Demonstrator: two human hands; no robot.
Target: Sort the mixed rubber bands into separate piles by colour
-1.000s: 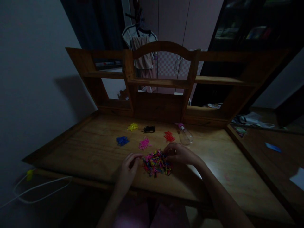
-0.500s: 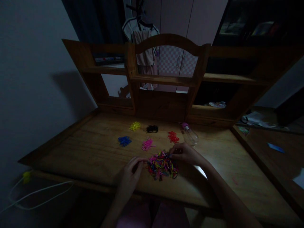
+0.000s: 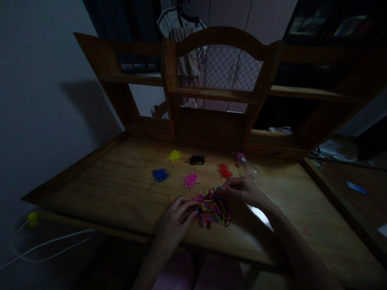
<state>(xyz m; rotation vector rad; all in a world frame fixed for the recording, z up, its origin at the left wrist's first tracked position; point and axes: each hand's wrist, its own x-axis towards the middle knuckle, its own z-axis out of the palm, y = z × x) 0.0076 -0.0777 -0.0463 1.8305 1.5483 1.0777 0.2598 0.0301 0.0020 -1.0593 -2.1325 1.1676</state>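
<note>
A mixed heap of small multicoloured rubber bands [image 3: 213,207] lies on the wooden desk between my hands. At its left edge is my left hand [image 3: 178,215], thumb and fingers apart, the fingertips touching the bands. My right hand [image 3: 246,191] is at the heap's upper right, thumb and forefinger pinched on a small blue band [image 3: 219,189]. Behind the heap are sorted piles: blue bands [image 3: 160,175], pink bands [image 3: 190,180], yellow bands [image 3: 174,156], black bands [image 3: 196,160] and red bands [image 3: 225,171].
A clear bottle [image 3: 250,169] with a purple top lies behind my right hand. A wooden shelf unit [image 3: 211,94] rises along the desk's back edge. On the left, a white cable [image 3: 57,239] hangs by the front edge of the desk [image 3: 105,193].
My left hand has moved right against the heap, its thumb and fingers now spread. The right hand stays at the heap's upper right. The whole view has shifted slightly.
</note>
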